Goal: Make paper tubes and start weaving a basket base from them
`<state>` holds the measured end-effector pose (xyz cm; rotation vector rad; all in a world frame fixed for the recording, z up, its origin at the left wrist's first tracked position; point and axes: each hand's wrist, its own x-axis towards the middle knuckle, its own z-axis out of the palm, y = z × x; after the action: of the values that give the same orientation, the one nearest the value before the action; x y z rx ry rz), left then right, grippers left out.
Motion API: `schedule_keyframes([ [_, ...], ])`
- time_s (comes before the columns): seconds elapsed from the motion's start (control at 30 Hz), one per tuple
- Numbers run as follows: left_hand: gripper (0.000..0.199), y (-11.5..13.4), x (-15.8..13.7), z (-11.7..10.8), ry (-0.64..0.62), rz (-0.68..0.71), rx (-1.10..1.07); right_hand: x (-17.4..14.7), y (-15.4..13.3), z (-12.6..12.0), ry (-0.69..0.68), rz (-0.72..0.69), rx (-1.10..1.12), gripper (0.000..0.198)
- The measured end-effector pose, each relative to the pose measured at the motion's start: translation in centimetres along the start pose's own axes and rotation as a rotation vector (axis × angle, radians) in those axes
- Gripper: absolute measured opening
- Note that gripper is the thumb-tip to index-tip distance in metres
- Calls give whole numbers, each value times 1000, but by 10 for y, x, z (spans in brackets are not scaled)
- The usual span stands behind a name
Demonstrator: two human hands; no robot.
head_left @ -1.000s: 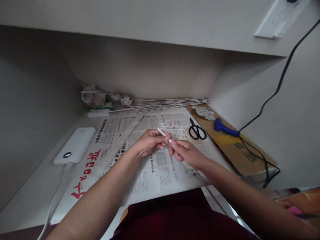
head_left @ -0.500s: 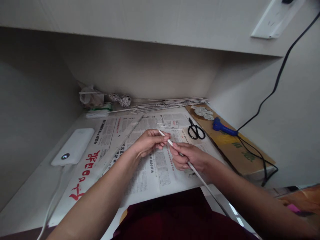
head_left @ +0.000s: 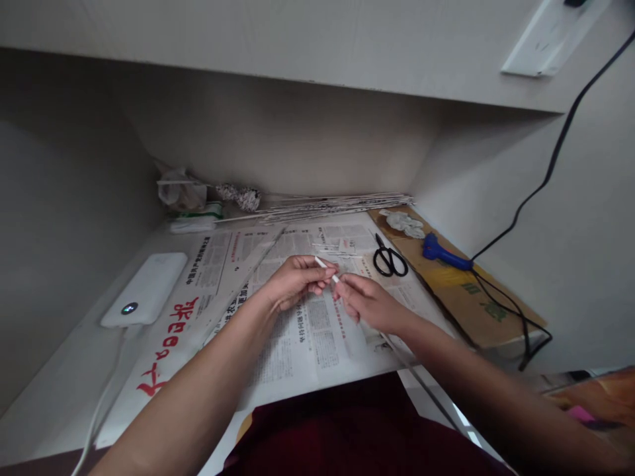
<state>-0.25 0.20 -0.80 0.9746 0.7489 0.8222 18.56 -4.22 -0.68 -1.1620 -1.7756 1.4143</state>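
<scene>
A thin white rolled-paper stick (head_left: 325, 264) runs between my hands above the newspaper (head_left: 282, 350). My left hand (head_left: 302, 281) pinches it near its tip, which pokes out past the thumb. Close by on the right, my right hand (head_left: 364, 297) closes its fingers on the same stick. The stick's lower length trails under the right forearm toward the table's front edge. To the right of the hands lie black-handled scissors (head_left: 390, 262), with small paper scraps (head_left: 342, 250) beside them.
Several paper sticks (head_left: 337, 206) lie along the back wall. A blue glue gun (head_left: 446, 252) and a crumpled white cloth or paper (head_left: 404, 223) rest on cardboard (head_left: 476, 297) at right. A white power bank (head_left: 147, 291) with a cable sits at left. A plastic bag (head_left: 182, 190) stands behind.
My right hand has turned, its fingers now closer to the stick's upper part and the left fingers. My left hand stays nearly still.
</scene>
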Motion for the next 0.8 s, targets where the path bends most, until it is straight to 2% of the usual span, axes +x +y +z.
schedule_keyframes([
  [0.07, 26, -1, 1, 0, 13, 6, 9, -2, -2, 2, 156, -113, -258, 29],
  [0.1, 27, -2, 1, 0, 16, 7, 12, -2, -2, 2, 174, -129, -299, 29],
  [0.17, 27, -2, 1, 0, 16, 6, 10, -1, -1, 2, 81, -53, -160, 34],
  [0.27, 27, -1, 0, 1, 5, 1, 2, 1, 0, 0, -191, 130, 251, 38],
  [0.3, 26, 0, 0, 1, 3, -1, 2, 2, 0, -1, -242, 156, 322, 38],
  [0.37, 26, 0, -1, 1, 3, -2, 6, 3, -1, -1, -196, 126, 281, 36],
  [0.47, 26, 1, -1, 1, 7, -5, 6, 4, -4, 0, 3, 40, 135, 32],
  [0.5, 26, 1, -1, 1, 4, -5, 3, 4, -4, 1, -11, 52, 169, 33],
  [0.6, 28, 0, -1, 1, -9, -10, -8, 6, -3, 1, -253, 157, 428, 36],
  [0.63, 28, 0, -1, 1, -12, -10, -10, 6, -2, 1, -295, 174, 466, 36],
  [0.67, 28, 0, 0, 0, -11, -8, -10, 7, -2, 0, -279, 165, 445, 35],
  [0.8, 28, 1, 0, -1, 11, 11, 1, 6, -4, 0, 18, 44, 135, 31],
])
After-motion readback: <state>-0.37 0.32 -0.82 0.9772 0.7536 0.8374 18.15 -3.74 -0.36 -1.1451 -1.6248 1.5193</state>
